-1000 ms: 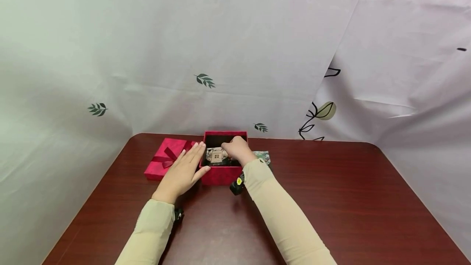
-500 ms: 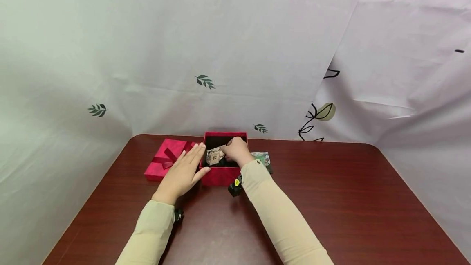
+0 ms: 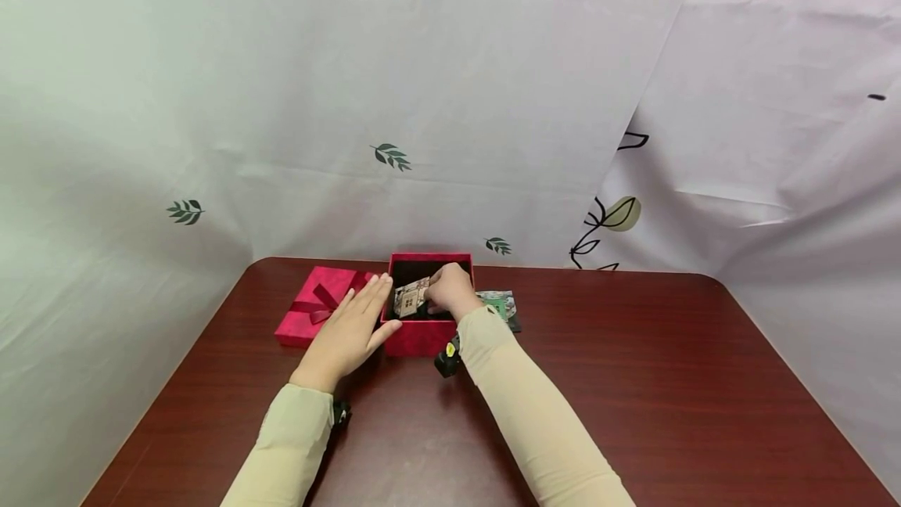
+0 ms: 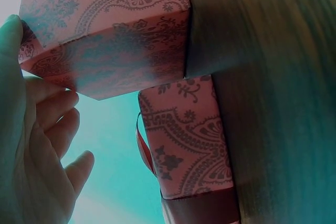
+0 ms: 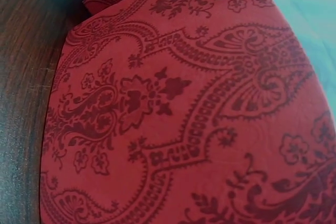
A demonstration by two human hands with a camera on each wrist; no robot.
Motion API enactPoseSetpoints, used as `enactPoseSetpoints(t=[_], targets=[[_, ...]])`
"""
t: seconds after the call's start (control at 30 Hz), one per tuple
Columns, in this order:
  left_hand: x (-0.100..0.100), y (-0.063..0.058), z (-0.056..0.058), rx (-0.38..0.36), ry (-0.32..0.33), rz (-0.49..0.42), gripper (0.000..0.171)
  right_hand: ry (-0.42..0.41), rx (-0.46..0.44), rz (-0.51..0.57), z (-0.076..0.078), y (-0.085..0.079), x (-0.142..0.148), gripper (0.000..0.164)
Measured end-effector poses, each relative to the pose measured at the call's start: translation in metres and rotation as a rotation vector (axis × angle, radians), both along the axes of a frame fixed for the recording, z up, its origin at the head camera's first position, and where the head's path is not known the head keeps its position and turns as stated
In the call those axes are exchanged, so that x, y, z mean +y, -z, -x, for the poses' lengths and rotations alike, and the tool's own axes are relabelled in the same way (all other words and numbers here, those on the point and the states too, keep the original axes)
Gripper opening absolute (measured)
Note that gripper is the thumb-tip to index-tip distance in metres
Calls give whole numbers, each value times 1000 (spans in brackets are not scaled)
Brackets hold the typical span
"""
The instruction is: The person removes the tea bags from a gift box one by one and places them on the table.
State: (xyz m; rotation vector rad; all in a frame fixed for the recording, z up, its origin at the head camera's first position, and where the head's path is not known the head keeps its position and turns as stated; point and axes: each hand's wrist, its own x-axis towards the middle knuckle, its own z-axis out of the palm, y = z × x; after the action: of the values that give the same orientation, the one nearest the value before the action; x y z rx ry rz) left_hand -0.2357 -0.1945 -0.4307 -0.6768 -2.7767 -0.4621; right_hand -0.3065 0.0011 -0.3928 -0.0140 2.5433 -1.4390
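An open red gift box [image 3: 420, 340] with a dark inside stands near the table's far edge. My left hand [image 3: 349, 332] rests its straight fingers at the box's left rim; in the left wrist view the thumb lies at the corner of the patterned box [image 4: 126, 45]. Reaching into the box from the right, my right hand [image 3: 454, 292] has curled fingers and pinches the right edge of a small tilted cream-and-brown printed piece with a window motif [image 3: 409, 300]. Its fingertips are partly hidden. The right wrist view is mostly filled by the box's red wall [image 5: 173, 103].
The red lid [image 3: 306, 327] with a dark red ribbon bow lies left of the box, partly behind my left hand. A green-and-white printed piece [image 3: 501, 303] lies right of the box, beyond my right sleeve. White printed cloth [image 3: 450, 100] hangs around the brown table [image 3: 669, 382].
The printed piece in the box has tilted, its right side rising. My right hand has shifted slightly left and down. My left hand stays in place.
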Motion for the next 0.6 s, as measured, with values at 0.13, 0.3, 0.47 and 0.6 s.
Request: enactPoseSetpoints(t=[0.13, 0.3, 0.47, 0.6], targets=[[0, 0, 0, -1, 0, 0, 75, -4, 19, -15, 0, -1, 1, 28], [0, 1, 0, 3, -1, 1, 74, -6, 69, -21, -2, -6, 2, 31], [0, 0, 0, 4, 2, -1, 74, -3, 89, -1, -7, -13, 4, 31], [0, 0, 0, 4, 1, 2, 74, 3, 101, 23, -11, -17, 10, 31]])
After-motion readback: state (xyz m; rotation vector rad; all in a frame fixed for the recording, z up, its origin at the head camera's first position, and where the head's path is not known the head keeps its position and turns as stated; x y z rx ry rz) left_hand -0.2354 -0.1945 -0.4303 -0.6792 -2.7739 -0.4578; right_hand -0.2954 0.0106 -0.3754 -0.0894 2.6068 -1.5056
